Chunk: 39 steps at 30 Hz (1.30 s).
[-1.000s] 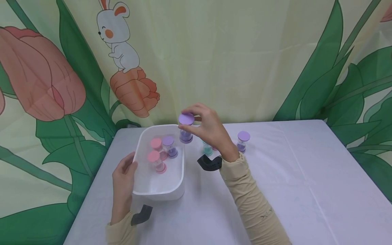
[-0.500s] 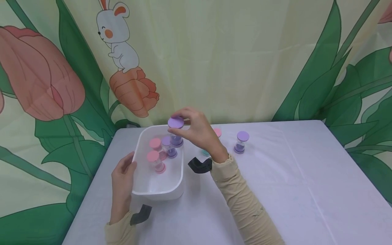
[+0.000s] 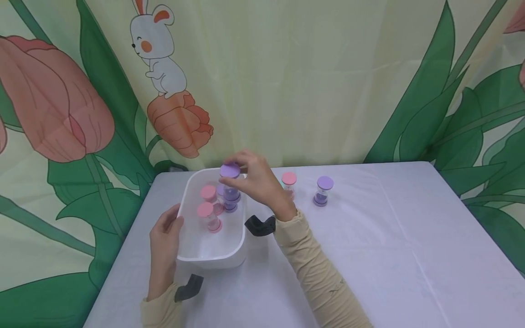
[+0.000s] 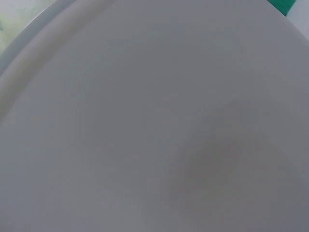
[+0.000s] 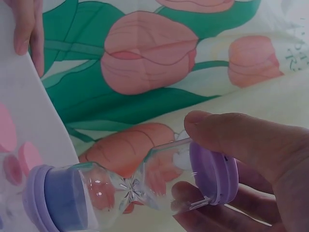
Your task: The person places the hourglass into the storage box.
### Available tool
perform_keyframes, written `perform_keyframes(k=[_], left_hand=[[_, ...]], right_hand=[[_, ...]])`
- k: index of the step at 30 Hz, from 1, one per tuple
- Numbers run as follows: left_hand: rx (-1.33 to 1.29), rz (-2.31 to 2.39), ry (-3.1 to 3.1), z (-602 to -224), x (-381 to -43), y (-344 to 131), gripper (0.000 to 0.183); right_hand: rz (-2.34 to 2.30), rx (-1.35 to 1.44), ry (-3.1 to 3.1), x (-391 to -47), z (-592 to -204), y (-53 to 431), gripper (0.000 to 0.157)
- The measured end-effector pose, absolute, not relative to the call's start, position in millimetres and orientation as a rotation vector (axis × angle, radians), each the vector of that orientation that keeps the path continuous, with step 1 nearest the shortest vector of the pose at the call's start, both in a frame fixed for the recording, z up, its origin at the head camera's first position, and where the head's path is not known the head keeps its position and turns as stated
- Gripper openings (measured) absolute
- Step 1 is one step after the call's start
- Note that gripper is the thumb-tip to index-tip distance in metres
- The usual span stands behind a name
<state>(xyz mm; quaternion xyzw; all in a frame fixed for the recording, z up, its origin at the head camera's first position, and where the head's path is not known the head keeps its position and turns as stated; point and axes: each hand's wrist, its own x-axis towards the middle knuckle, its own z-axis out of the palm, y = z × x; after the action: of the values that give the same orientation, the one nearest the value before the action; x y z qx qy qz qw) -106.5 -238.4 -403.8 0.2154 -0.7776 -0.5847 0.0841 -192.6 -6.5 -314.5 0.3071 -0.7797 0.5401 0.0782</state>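
head view: the right hand (image 3: pixel 260 182) pinches a purple-capped hourglass (image 3: pixel 231 192) by its top cap, thumb on the near side, and holds it roughly upright over the back right part of a white bin (image 3: pixel 213 262). behind it and partly hidden by it is a second purple hourglass (image 3: pixel 220 189) in the bin; whether the two touch cannot be told. to their left, inside the bin, are a farther pink hourglass (image 3: pixel 209 193) and a nearer pink hourglass (image 3: pixel 210 217). the left hand (image 3: pixel 165 237) grips the bin's left rim. right of the bin, on a white tablecloth (image 3: pixel 369 255), are a pink hourglass on the cloth (image 3: pixel 289 180), a mostly hidden teal piece (image 3: pixel 282 183) beside it, and a purple hourglass on the cloth (image 3: pixel 323 191). right wrist view: thumb and fingers close around the cap, and blue-violet sand fills the opposite end. behind the table hangs a backdrop (image 3: pixel 320 82) with tulips, leaves and a rabbit on a carrot
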Motion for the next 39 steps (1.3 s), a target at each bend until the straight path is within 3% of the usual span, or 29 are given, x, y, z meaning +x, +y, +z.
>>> perform_keyframes(k=[39], left_hand=[[0.65, -1.744, -2.323, -405, -107, -240, 0.045]], right_hand=[[1.442, 0.92, -2.581, -195, -357, -40, 0.036]])
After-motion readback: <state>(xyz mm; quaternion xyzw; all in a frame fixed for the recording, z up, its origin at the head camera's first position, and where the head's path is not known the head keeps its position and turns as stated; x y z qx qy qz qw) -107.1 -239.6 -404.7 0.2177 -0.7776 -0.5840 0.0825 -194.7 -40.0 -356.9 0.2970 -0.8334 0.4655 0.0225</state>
